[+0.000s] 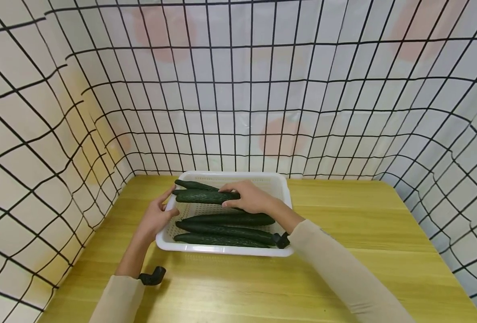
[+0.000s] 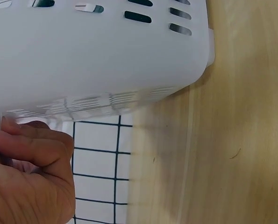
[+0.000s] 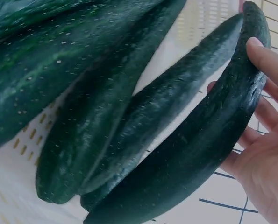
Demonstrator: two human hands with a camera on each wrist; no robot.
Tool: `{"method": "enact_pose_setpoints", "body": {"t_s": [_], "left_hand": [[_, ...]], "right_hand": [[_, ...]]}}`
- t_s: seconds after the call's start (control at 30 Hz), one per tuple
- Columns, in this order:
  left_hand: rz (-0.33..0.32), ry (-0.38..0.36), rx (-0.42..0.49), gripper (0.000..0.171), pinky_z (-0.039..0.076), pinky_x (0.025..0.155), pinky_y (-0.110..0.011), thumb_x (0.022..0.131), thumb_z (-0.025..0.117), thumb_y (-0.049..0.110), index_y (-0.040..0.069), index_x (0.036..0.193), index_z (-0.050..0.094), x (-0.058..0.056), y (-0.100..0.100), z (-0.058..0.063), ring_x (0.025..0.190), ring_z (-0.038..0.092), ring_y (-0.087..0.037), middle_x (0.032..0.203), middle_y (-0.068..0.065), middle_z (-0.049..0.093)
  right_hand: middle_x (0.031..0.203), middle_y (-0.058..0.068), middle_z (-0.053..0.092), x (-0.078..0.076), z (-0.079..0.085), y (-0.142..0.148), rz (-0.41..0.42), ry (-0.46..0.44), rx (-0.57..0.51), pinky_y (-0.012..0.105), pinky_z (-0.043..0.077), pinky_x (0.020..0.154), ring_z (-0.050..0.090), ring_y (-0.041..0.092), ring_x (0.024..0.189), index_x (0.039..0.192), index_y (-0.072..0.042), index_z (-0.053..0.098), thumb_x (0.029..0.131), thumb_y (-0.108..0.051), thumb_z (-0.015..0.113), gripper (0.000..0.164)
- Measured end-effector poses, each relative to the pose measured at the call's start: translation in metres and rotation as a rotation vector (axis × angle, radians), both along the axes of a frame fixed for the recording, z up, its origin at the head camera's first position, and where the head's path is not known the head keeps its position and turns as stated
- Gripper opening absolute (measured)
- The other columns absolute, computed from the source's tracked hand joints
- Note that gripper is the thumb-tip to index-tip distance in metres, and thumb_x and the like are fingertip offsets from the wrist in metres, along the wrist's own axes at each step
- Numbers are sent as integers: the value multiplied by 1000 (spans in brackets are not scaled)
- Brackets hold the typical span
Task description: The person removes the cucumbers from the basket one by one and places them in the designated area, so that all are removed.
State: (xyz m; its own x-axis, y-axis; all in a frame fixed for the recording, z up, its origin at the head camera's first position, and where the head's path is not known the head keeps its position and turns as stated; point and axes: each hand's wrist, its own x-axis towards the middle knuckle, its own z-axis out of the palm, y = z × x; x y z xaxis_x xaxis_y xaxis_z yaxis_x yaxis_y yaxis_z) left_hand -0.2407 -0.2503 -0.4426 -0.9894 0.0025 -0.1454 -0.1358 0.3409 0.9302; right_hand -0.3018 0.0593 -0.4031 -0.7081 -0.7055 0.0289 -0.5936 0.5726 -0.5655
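A white plastic basket point(image 1: 280, 252) with slotted walls stands on the table with several dark green cucumbers in it. My right hand point(image 1: 248, 196) grips one cucumber point(image 3: 190, 149) near its right end, thumb on one side and fingers on the other. Just behind that one, another cucumber point(image 1: 194, 184) lies along the basket's far side. Towards the near side lie more cucumbers point(image 1: 230, 230), roughly parallel. At the basket's left end, my left hand point(image 1: 159, 215) holds the rim; in the left wrist view its curled fingers point(image 2: 31, 144) meet the basket edge.
The basket rests on a yellowish wooden table point(image 1: 355, 251). Black wire grid panels point(image 1: 238, 96) backed by pale sheeting rise behind and on both sides, close to the basket's far edge. A small black device point(image 1: 153, 276) is strapped on the left wrist.
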Motion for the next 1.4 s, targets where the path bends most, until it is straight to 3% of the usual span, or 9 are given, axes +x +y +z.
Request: {"method": "enact_pose_setpoints", "body": {"t_s": [0.27,0.5,0.73,0.93,1.07,1.4], "left_hand": [[26,30,-45,86,61,71,-39,93,65,6,39,163,28,1,-2,-7,88,67,-26,115,-33,68],[25,34,-51,85,59,70,-37,93,65,7,39,162,28,1,-2,-7,90,64,-25,127,-34,63],[26,33,-73,85,59,66,-37,92,66,8,37,163,28,-1,-2,-8,78,64,-23,98,-24,68],[19,29,-62,84,60,69,-38,93,64,9,36,163,27,-1,-2,-8,86,65,-25,113,-30,68],[14,32,-47,84,60,70,-39,93,64,9,36,163,28,-1,-2,-8,87,66,-26,120,-33,66],[8,18,-18,85,60,71,-39,93,63,7,38,163,27,-3,-2,-8,88,65,-25,114,-31,67]], "right_hand": [[152,2,56,4,19,11,-12,53,-90,47,41,118,48,25,144,148,-18,57,102,-38,63,50],[153,3,55,7,34,26,-20,60,-160,50,42,117,48,28,143,149,-19,55,102,-38,63,51],[153,3,55,12,50,43,-43,72,-244,53,45,113,50,34,141,149,-21,56,101,-37,64,51],[154,3,54,14,64,58,-56,127,-242,52,41,117,48,32,143,149,-19,56,102,-36,64,51],[153,6,55,13,65,73,-62,140,-222,54,39,118,48,32,144,148,-16,57,102,-33,65,50],[150,10,57,10,48,126,-146,159,-147,59,41,114,50,36,140,147,-15,58,101,-32,65,49]]}}
